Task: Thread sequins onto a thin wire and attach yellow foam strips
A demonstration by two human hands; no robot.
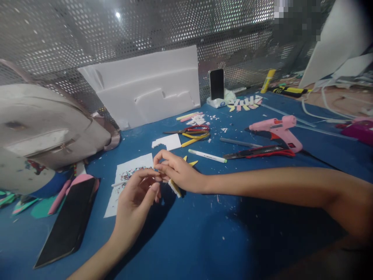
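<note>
My right hand (182, 173) is closed around a small yellow-and-white foam piece (175, 188), which pokes out below the fingers. Yellow points (192, 163) show behind that hand; whether they belong to the same piece I cannot tell. My left hand (136, 200) is half curled, thumb apart from the fingers, its fingertips meeting those of the right. Nothing shows in its grasp. Just behind the left hand lies a white sheet (119, 200) with multicoloured glitter (124, 177) and a thin white stick (119, 184) on it.
Beyond the hands lie scissors (198, 135), a white card offcut (171, 141) and a green-tipped pen (207, 156). To the right are a pink glue gun (276, 130) and a red-black cutter (259, 153). A black phone (67, 221) and pale backpack (49, 128) flank the left.
</note>
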